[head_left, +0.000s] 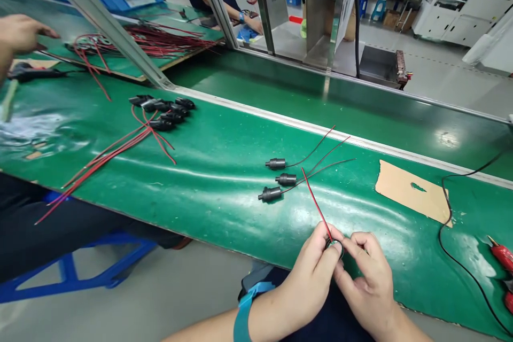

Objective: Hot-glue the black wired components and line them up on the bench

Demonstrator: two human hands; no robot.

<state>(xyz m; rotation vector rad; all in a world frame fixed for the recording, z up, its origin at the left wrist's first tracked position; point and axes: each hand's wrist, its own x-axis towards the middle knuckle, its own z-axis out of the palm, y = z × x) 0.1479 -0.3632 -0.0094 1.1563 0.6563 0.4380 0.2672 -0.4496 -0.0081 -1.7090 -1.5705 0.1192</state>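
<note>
My left hand (pixel 312 272), with a blue band at its wrist, pinches a small round black housing (pixel 340 252) near the table's front edge. Something green shows inside its opening, and a red wire (pixel 315 202) rises from it, pointing away from me. From the right, the closed fingers of my right hand (pixel 371 272) grip the housing's rim; the fingers hide most of the part. Beyond my hands lie three black cylindrical parts, an upper one (pixel 276 163), a middle one (pixel 286 179) and a lower one (pixel 270 194), each with a thin wire trailing right.
Several black parts with red wires (pixel 162 112) lie left on the green table (pixel 224 214). Cardboard (pixel 401 187), a black cable (pixel 443 235) and a red-handled tool (pixel 500 254) are right. A metal post (pixel 108 24) rises from the rail. A co-worker's hand (pixel 24 35) is far left.
</note>
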